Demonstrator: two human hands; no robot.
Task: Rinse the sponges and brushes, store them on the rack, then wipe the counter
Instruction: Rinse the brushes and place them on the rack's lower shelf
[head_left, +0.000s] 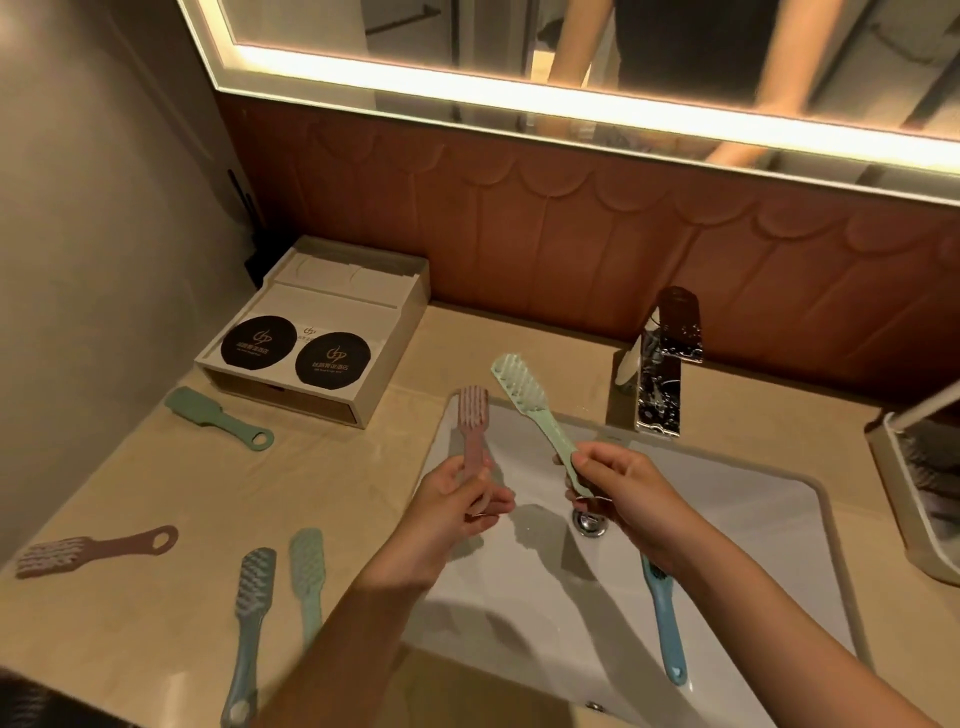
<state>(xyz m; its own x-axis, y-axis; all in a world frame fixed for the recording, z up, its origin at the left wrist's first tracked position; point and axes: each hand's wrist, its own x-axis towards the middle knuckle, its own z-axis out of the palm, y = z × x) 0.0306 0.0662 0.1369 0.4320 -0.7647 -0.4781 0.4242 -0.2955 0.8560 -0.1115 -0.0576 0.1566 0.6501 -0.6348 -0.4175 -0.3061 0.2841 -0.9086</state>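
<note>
Your left hand (457, 499) grips the pink brush (474, 431) and your right hand (618, 488) the pale green brush (530, 402), both held head-up over the sink (753, 519), while the tray (317, 332) bears two black round labels with unreadable writing.

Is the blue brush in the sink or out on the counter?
In: the blue brush lies inside the sink basin, beneath the right hand.
</note>
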